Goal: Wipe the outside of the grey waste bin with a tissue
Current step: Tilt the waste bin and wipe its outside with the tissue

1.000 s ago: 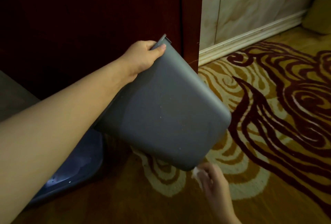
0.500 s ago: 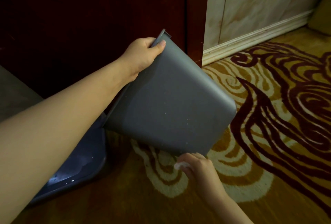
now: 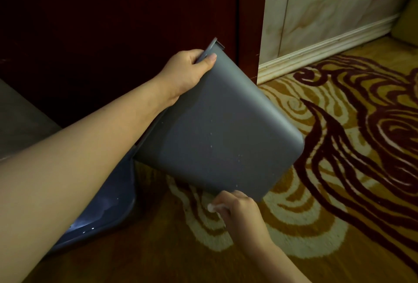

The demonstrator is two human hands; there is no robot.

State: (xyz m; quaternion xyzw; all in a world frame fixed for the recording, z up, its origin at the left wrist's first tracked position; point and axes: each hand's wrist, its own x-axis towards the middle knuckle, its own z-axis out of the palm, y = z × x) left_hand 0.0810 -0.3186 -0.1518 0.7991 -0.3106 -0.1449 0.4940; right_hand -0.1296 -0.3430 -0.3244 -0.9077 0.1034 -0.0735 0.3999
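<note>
Two hands in frame, both yours. Left hand point(image 3: 187, 70) is clamped on the rim of the grey waste bin point(image 3: 221, 129), thumb on the outer wall, other fingers hidden over the edge. Bin is held off the carpet point(image 3: 339, 147), tilted hard: rim end up and toward the dark red wooden panel point(image 3: 113, 22), closed base end down and to the right. Its broad side wall faces the camera, with small pale specks scattered down the middle and toward the lower edge.

Right hand point(image 3: 239, 210) sits just under the bin's lower edge, fingers curled tight around a small wad of white tissue point(image 3: 212, 207). Only the tip of the tissue pokes out on the left of the fist. Knuckles are right at the bin's bottom edge; can't tell whether the tissue itself touches the plastic.

Below your left forearm, a dark blue glossy object point(image 3: 101, 210) lies on the floor, beside the bin's rim end; looks like a plastic basin or lid, can't tell which. Carpet has a gold, cream and maroon swirl pattern. Marble-look wall point(image 3: 328, 7) with a pale skirting board point(image 3: 316, 52) runs behind, to the right of the wooden panel.
</note>
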